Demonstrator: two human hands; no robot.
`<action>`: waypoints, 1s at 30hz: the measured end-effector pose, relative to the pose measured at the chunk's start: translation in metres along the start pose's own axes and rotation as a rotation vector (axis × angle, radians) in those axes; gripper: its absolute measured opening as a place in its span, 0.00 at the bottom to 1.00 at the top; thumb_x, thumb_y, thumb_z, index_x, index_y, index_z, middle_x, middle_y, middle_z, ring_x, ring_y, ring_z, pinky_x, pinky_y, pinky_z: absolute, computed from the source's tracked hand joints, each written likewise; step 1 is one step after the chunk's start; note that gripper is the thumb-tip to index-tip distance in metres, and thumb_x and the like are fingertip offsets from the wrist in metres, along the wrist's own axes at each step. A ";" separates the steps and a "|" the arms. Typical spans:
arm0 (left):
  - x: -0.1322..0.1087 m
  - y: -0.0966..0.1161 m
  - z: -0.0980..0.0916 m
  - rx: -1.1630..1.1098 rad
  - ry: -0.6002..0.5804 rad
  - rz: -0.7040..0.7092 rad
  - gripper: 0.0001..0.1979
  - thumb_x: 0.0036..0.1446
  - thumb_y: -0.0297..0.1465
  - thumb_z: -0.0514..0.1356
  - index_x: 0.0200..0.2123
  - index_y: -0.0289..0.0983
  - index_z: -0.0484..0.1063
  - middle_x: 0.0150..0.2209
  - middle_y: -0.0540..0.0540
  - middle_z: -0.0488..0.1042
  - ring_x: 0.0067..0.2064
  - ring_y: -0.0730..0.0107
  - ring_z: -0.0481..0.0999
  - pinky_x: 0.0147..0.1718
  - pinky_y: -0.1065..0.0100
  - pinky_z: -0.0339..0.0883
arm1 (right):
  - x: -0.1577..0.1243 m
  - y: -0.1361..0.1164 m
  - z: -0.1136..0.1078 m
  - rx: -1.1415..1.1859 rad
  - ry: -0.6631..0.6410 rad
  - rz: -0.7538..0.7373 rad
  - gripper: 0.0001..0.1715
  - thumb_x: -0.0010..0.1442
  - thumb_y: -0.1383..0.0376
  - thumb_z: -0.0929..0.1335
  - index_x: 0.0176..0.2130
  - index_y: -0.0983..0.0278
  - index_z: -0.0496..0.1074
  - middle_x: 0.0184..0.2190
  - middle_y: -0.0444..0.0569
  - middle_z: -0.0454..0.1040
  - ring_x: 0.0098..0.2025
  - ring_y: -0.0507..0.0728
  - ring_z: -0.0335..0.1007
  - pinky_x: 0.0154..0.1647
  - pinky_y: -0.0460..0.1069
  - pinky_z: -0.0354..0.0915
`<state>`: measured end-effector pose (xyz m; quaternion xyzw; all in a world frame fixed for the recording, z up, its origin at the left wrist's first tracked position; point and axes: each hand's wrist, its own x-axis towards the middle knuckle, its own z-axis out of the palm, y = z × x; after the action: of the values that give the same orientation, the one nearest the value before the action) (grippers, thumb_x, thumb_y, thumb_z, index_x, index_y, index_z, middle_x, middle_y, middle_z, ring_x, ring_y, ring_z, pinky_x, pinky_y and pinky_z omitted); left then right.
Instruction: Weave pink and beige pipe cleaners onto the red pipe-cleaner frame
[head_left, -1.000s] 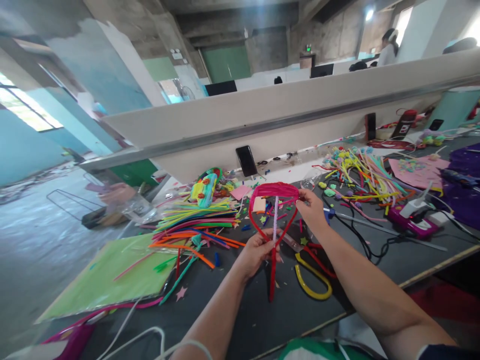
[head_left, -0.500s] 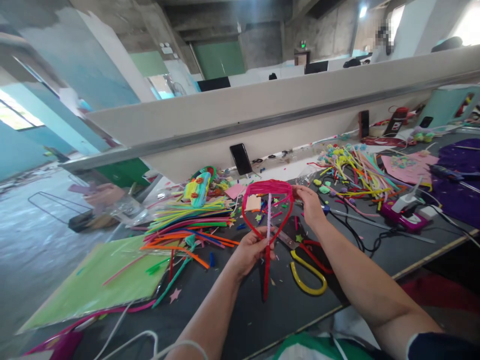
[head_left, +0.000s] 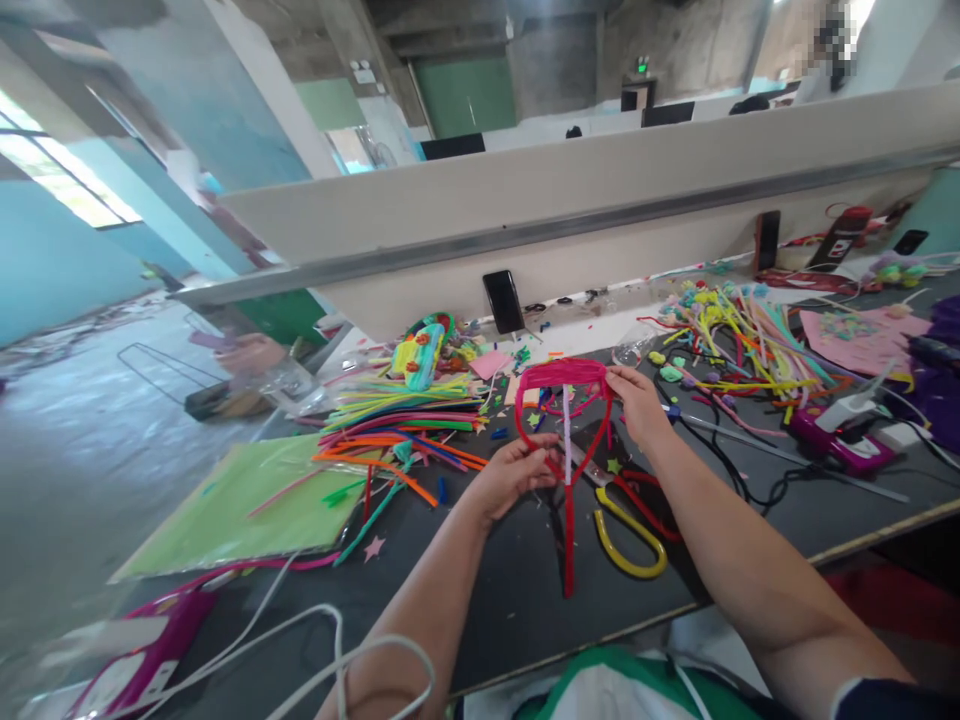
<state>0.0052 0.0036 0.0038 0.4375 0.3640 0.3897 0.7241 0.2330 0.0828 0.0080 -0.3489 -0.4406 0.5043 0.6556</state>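
Over a dark worktable [head_left: 510,600] my two hands hold up a fan-shaped frame of red pipe cleaners [head_left: 564,400]. Its top is wound with pink strands, and a pale lilac stem runs down its middle to a red handle [head_left: 569,545]. My left hand [head_left: 514,475] pinches the frame low on its left side, near where the loop narrows. My right hand [head_left: 637,400] grips the pink-wound top right corner. Under the frame lie scissors with yellow and red handles [head_left: 630,540].
A heap of coloured pipe cleaners [head_left: 405,430] and a green sheet [head_left: 247,510] lie to the left. More pipe cleaners [head_left: 742,345], a glue gun [head_left: 844,430] and cables are on the right. A black phone [head_left: 504,300] leans on the white divider. White cable loops near the front edge.
The view has shifted a little, so everything sits further right in the picture. Both hands keep their hold on the frame, with my left hand now slightly higher on its left side.
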 end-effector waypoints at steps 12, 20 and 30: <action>0.010 0.005 -0.029 -0.007 0.309 0.204 0.19 0.50 0.39 0.65 0.41 0.31 0.73 0.28 0.47 0.72 0.23 0.82 0.66 0.21 0.79 0.57 | 0.000 0.017 0.001 -0.124 -0.067 0.134 0.17 0.48 0.57 0.70 0.38 0.63 0.75 0.24 0.45 0.76 0.28 0.55 0.70 0.33 0.50 0.66; 0.008 0.008 -0.025 -0.065 0.316 0.201 0.18 0.47 0.39 0.67 0.37 0.32 0.71 0.25 0.52 0.68 0.19 0.84 0.62 0.16 0.79 0.53 | -0.006 0.009 0.005 -0.185 -0.183 0.130 0.27 0.53 0.58 0.67 0.52 0.61 0.70 0.24 0.43 0.75 0.28 0.54 0.69 0.34 0.50 0.65; 0.012 0.005 -0.029 -0.039 0.385 0.206 0.18 0.45 0.39 0.67 0.34 0.32 0.70 0.24 0.52 0.70 0.18 0.84 0.64 0.17 0.78 0.57 | -0.003 0.019 0.002 -0.241 -0.273 0.124 0.24 0.56 0.58 0.66 0.51 0.61 0.71 0.24 0.43 0.74 0.28 0.53 0.68 0.32 0.48 0.63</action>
<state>-0.0158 0.0261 -0.0045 0.3758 0.4411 0.5450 0.6060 0.2239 0.0843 -0.0096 -0.3798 -0.5605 0.5300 0.5106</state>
